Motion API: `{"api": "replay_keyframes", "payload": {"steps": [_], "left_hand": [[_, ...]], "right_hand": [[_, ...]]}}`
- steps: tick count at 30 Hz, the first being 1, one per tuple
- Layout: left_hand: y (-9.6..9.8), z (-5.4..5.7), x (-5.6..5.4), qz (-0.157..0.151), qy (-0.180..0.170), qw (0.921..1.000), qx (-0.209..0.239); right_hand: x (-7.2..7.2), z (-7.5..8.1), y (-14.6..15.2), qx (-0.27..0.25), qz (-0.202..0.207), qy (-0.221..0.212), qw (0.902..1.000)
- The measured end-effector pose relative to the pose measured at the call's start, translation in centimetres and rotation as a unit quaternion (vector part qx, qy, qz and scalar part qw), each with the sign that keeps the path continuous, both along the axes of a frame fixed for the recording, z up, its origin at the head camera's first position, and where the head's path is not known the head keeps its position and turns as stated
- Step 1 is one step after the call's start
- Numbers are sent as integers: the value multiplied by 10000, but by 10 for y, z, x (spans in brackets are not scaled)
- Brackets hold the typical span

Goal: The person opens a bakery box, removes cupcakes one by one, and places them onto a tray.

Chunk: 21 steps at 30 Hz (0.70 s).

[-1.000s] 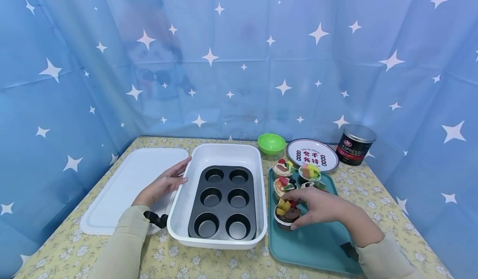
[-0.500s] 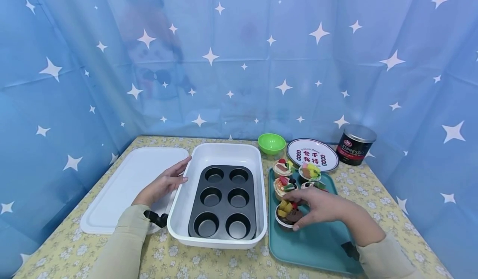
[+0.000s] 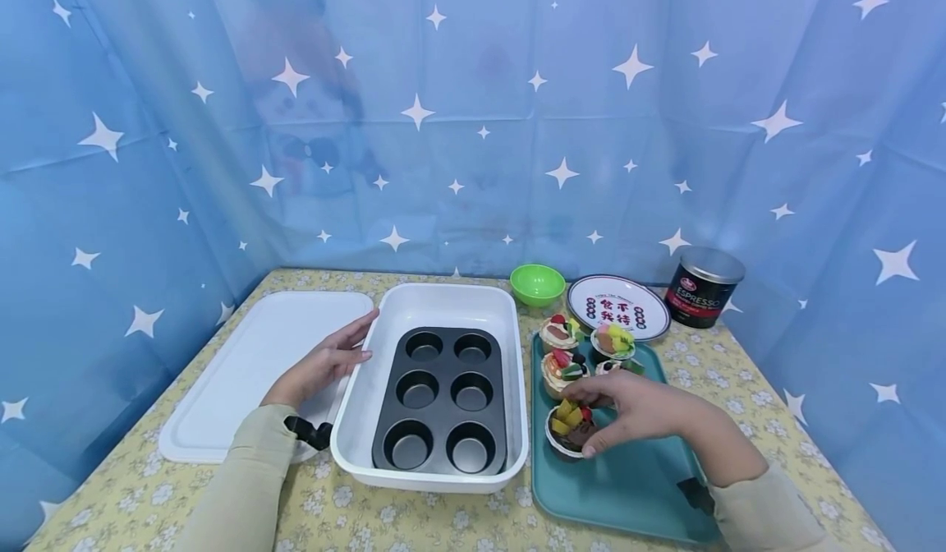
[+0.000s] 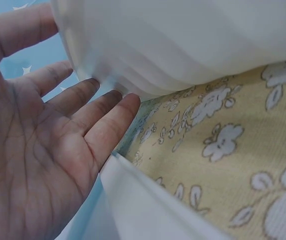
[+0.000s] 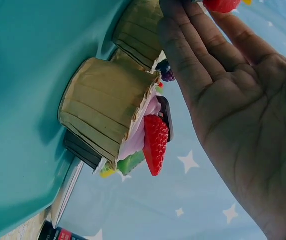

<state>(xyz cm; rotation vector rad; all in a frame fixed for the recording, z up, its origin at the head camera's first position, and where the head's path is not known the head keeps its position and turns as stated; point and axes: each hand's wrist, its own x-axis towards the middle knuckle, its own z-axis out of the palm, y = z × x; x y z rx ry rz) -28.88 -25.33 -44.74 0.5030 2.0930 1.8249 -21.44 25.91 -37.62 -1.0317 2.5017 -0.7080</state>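
My left hand (image 3: 332, 359) rests with extended fingers against the left side of a white rectangular tub (image 3: 347, 437); in the left wrist view its fingertips touch the tub's outer wall (image 4: 173, 45). Inside the tub lies a dark muffin pan (image 3: 446, 408) with several cups. On the teal tray (image 3: 621, 494), my right hand (image 3: 639, 412) holds a chocolate-topped cupcake (image 3: 572, 437) with yellow fruit pieces between thumb and fingers. Only a red and yellow bit of its topping shows in the right wrist view. Several other fruit-topped cupcakes (image 3: 563, 371) stand behind it, one partly hidden by the hand.
A white lid (image 3: 251, 371) lies left of the tub. Along the back are a green bowl (image 3: 537, 285), a round plate with red characters (image 3: 619, 307) and a black espresso tin (image 3: 702, 289). A blue starry curtain (image 3: 473, 125) surrounds the flowered tablecloth.
The chocolate-topped cupcake and my right hand have shifted slightly to the right and toward the front of the tray. My left hand has stayed at the tub.
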Motion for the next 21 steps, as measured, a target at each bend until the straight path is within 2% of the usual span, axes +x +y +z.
{"api": "replay_keyframes", "payload": {"steps": [9, 12, 14, 17, 21], "left_hand": [[1, -2, -3, -45, 44, 10000, 71], [0, -4, -5, -12, -11, 9999, 110], [0, -4, -5, 6, -31, 9999, 116], [-1, -3, -5, 116, -79, 9999, 61], [-3, 2, -4, 406, -60, 9982, -436]], "right_hand": [[0, 1, 1, 7, -30, -75, 10000], [0, 3, 0, -158, -35, -195, 9997], [-1, 4, -1, -340, 31, -108, 9994], [-5, 6, -2, -665, 196, 386, 9968], [-13, 10, -6, -942, 280, 1538, 9832]]}}
